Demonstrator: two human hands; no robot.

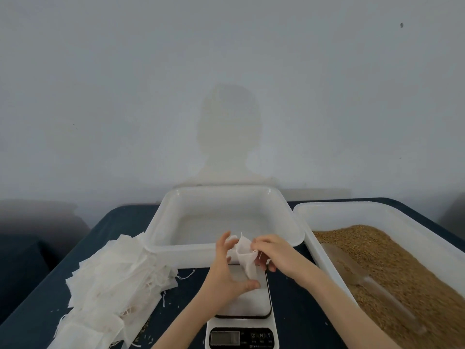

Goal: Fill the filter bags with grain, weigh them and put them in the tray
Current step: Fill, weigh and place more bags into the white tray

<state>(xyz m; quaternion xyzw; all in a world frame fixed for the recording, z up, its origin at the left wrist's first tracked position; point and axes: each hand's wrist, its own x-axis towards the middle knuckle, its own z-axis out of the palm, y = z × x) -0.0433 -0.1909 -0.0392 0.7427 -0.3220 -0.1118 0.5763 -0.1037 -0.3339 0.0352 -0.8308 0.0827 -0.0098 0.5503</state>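
- Grain filled the right-hand tub, beside the tray.
- Scale sat below both hands.
- Left hand and right hand pinched one filter bag above the scale.

A bench under a dark blue covering carries the work. Behind it stands a pale grey wall bearing a shadow of a head and shoulders and a small dark mark at upper right. A dark upholstered seat sits at left.
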